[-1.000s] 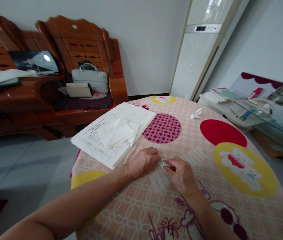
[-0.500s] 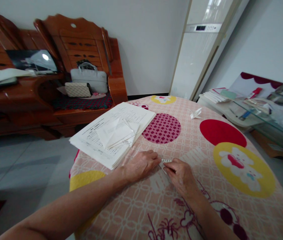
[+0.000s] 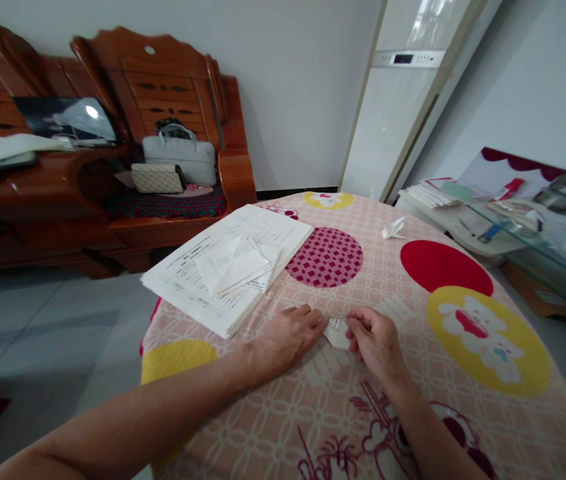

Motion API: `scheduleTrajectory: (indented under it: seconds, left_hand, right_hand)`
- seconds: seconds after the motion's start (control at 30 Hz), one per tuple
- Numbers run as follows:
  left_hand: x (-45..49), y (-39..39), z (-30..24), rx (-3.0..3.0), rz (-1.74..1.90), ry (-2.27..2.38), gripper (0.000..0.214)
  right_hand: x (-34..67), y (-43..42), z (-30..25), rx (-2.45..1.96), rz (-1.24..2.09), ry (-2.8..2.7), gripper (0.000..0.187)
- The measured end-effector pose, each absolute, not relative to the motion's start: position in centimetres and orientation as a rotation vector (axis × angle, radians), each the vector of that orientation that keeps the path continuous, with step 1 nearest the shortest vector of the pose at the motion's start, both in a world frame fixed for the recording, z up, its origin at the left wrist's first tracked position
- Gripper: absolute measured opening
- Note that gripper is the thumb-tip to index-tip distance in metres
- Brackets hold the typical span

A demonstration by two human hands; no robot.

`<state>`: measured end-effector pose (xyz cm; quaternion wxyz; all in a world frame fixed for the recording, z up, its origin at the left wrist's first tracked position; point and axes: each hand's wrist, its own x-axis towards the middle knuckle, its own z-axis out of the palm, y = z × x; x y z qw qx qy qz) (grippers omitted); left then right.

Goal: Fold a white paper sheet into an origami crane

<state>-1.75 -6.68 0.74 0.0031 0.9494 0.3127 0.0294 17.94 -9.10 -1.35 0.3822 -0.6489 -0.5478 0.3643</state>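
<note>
A small piece of folded white paper (image 3: pixel 337 335) with printed marks along its upper part lies on the patterned tablecloth between my hands. My left hand (image 3: pixel 290 339), palm down, has its fingers curled together at the paper's left edge and holds it there. At the right edge, my right hand (image 3: pixel 373 341) pinches the paper between thumb and fingers. Farther back to the right stands a small folded paper figure (image 3: pixel 393 229), apart from both hands. Left of my hands, folded white sheets (image 3: pixel 237 265) lie on a stack of printed papers (image 3: pixel 183 293).
The cloth-covered round table (image 3: pixel 273 413) fills the front. At right, a glass-topped side table (image 3: pixel 517 243) carries papers and bags. Behind stand a wooden chair (image 3: pixel 163 67) with a grey handbag (image 3: pixel 180 160) and a white floor-standing air conditioner (image 3: pixel 393 107).
My hands have moved slightly apart, and more of the folded paper's face shows between them. My right hand has shifted a little to the right.
</note>
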Motion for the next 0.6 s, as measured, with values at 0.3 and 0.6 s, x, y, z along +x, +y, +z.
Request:
scheduleTrajectory:
  seconds: [0.3,0.6]
  left_hand:
    - [-1.5,-6.9,0.7,2.981,0.01,1.002,0.023]
    - [-1.6,-6.7,-0.1,2.969,0.077,1.04,0.021]
  right_hand:
    - [16.8,-6.9,-0.1,-1.949,0.953,-1.451,0.01]
    - [16.7,-6.1,-0.6,-2.002,0.724,-1.654,0.017]
